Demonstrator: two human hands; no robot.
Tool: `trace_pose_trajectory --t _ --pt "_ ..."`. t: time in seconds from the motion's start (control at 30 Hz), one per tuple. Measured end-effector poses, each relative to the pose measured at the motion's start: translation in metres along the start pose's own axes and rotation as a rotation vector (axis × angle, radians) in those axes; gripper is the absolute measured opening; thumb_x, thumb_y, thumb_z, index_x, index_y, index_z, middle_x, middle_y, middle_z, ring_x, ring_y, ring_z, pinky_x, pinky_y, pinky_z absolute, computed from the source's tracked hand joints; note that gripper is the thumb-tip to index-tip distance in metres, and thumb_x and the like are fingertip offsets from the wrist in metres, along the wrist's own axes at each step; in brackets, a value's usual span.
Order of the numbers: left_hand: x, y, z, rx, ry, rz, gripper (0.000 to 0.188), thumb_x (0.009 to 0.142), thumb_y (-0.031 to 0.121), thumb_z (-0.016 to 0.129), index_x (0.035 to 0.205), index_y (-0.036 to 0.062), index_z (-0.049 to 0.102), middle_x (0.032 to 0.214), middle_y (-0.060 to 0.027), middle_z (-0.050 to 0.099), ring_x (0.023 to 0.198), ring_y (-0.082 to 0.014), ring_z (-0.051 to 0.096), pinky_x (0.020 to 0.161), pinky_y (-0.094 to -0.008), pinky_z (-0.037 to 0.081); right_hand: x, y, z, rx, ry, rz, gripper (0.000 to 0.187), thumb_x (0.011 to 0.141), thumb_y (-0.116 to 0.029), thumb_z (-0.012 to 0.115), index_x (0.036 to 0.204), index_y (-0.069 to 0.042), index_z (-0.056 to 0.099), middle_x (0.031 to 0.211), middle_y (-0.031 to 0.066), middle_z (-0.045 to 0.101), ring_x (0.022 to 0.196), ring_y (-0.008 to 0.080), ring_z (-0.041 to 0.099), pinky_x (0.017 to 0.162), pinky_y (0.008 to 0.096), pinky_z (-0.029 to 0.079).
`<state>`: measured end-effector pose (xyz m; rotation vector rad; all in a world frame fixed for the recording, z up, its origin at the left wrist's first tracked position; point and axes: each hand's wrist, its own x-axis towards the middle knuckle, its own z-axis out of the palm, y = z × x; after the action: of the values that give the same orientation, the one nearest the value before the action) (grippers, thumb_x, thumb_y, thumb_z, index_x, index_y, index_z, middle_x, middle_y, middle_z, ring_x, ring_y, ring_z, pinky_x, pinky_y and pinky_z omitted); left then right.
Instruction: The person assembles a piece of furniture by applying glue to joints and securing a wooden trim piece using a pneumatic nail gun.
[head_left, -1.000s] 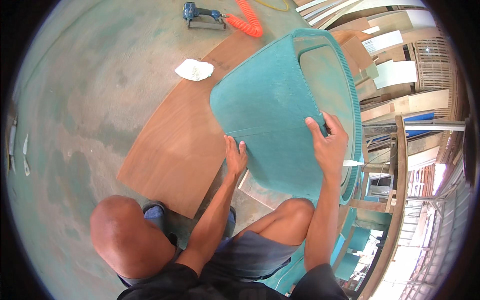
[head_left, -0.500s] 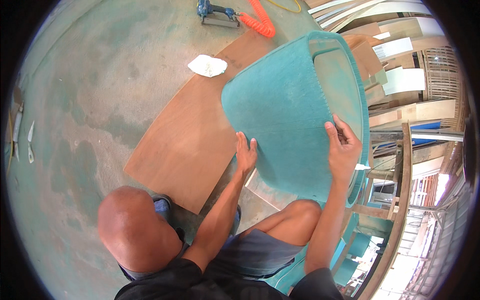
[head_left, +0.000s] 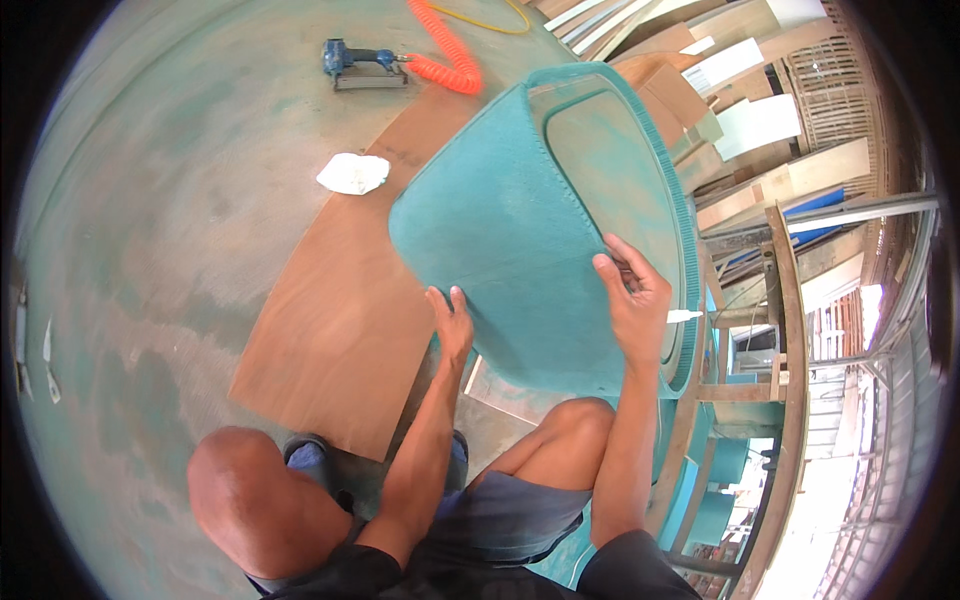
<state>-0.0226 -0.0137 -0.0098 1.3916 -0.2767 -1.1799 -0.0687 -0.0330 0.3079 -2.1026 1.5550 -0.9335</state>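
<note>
The teal upholstered panel [head_left: 510, 240] had swung further upright over the brown plywood sheet [head_left: 340, 310] on the floor, the left hand [head_left: 452, 325] flat against its lower edge, fingers together, steadying it, the right hand [head_left: 630, 295] spread, bracing its face.

Setting: a furniture or upholstery workshop with a bare, stained concrete floor [head_left: 150, 230] filling the left of the frame. At the top lies a blue pneumatic stapler [head_left: 362, 63] joined to a coiled orange air hose [head_left: 448, 62], with a brown plywood sheet [head_left: 340, 320] flat on the floor at centre, a white rag [head_left: 353, 172] at its upper edge, and a teal fabric-covered chair shell [head_left: 520, 230] standing on it. Along the right edge stand stacked wooden boards [head_left: 760, 130], bare timber frames [head_left: 790, 300] and further teal upholstered pieces [head_left: 720, 490].
</note>
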Motion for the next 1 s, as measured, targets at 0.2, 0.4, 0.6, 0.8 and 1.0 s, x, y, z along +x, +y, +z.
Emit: trace_pose_trajectory --t 0.2,0.4,0.6,0.8,1.0 --pt "0.003 -0.016 0.012 0.043 0.055 0.053 0.080 0.110 0.048 0.037 0.159 -0.0117 0.013 0.169 -0.0281 0.006 0.159 -0.0373 0.006 0.129 -0.0416 0.007 -0.001 0.001 0.005 -0.095 0.054 -0.232 0.027 0.089 -0.008 0.080 0.115 0.001 0.075 0.114 0.0146 0.076 0.106 0.0195 0.071 0.093 0.0311 0.054" --pt "-0.003 -0.013 0.012 0.057 0.123 0.064 0.078 0.110 0.046 0.041 0.157 -0.0127 0.020 0.167 -0.0302 0.017 0.157 -0.0393 0.015 0.128 -0.0419 0.012 -0.001 0.000 0.013 -0.032 0.089 -0.096 0.020 0.090 -0.006 0.079 0.109 0.001 0.077 0.111 0.0134 0.076 0.102 0.0167 0.070 0.091 0.0305 0.054" --pt "-0.002 -0.006 -0.006 0.001 0.054 0.025 0.073 0.110 0.039 0.045 0.156 -0.0127 0.024 0.165 -0.0307 0.023 0.156 -0.0402 0.020 0.128 -0.0411 0.016 -0.003 -0.003 0.008 -0.028 0.128 -0.167 0.020 0.094 -0.005 0.074 0.112 0.002 0.074 0.110 0.0079 0.072 0.092 0.0120 0.064 0.082 0.0269 0.053" --pt "-0.021 -0.014 0.006 -0.058 0.064 0.128 0.071 0.109 0.030 0.047 0.159 -0.0099 0.017 0.168 -0.0285 0.013 0.158 -0.0374 0.011 0.129 -0.0406 0.010 -0.002 0.003 0.000 0.005 0.335 -0.318 0.019 0.097 -0.006 0.068 0.114 0.001 0.072 0.107 0.0052 0.067 0.089 0.0118 0.062 0.078 0.0261 0.051" --pt "-0.022 -0.017 -0.001 -0.063 -0.113 0.203 0.073 0.107 0.022 0.048 0.161 -0.0075 0.009 0.170 -0.0270 0.004 0.159 -0.0369 0.004 0.129 -0.0399 0.007 -0.001 0.010 0.007 -0.095 0.209 -0.219 0.018 0.097 -0.012 0.070 0.111 -0.002 0.073 0.103 0.0040 0.068 0.086 0.0106 0.061 0.076 0.0266 0.050"
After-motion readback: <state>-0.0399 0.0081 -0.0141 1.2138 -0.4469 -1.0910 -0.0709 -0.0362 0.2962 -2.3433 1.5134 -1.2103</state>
